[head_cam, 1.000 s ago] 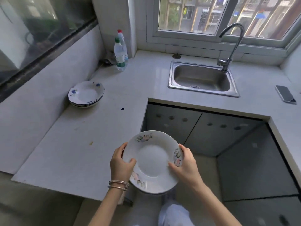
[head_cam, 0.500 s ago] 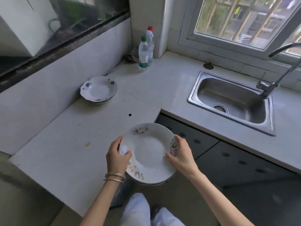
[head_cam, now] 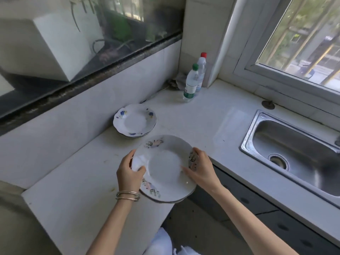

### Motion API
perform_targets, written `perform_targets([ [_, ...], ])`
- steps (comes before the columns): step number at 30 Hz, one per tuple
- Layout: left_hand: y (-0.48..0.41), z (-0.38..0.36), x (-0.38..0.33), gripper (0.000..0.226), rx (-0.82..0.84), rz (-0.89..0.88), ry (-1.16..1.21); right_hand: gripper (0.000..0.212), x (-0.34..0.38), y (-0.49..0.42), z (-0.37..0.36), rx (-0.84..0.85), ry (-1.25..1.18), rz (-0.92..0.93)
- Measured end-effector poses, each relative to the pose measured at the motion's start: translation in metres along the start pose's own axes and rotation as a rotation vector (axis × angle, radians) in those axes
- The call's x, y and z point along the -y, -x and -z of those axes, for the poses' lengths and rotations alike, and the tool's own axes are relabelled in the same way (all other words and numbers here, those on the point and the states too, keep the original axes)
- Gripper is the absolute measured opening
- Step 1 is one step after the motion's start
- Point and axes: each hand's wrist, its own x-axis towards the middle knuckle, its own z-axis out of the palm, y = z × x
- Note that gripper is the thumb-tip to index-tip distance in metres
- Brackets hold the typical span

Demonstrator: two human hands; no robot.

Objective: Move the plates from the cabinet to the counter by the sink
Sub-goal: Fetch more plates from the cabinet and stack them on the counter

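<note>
The left hand [head_cam: 129,174] grips the left rim of a round white plate with pink and green flower sprays on its border [head_cam: 165,168], thumb pressed on the upper face and fingers curled out of sight beneath. The right hand [head_cam: 201,169] clasps the opposite rim in the same way, thumb lying across the inner slope and fingers wrapped around the edge over one of the flower prints. A second rim shows just under the near edge, so the hands seem to carry a small stack rather than one plate; how many cannot be told. A set of thin silver bangles [head_cam: 127,196] circles the left wrist.

The held plates sit over the inner corner of the pale white stone counter [head_cam: 77,196], their near part jutting out past the counter's edge; whether they touch the surface or hang just above it cannot be told.

Just beyond them, close to the tiled wall, rests a stack of scalloped white plates with blue flowers [head_cam: 134,121], apart from the held ones by a narrow strip of counter. Farther back in the corner stand two clear plastic bottles, one with a green cap [head_cam: 191,83] and one with a red cap [head_cam: 201,70] right behind it. To the right, a stainless steel sink [head_cam: 294,153] is set into the counter below a window [head_cam: 301,39].
</note>
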Motion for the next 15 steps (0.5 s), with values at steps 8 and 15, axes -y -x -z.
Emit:
perform_targets([
  [8,-0.049,0.005,-0.003,0.056,-0.120,0.066,0.055,0.070,0.019,-0.072,-0.023,0.044,-0.007,0.039],
  [15,-0.090,-0.007,0.011,0.056,-0.289,0.188,0.091,0.070,0.022,-0.148,-0.049,0.197,-0.037,0.078],
])
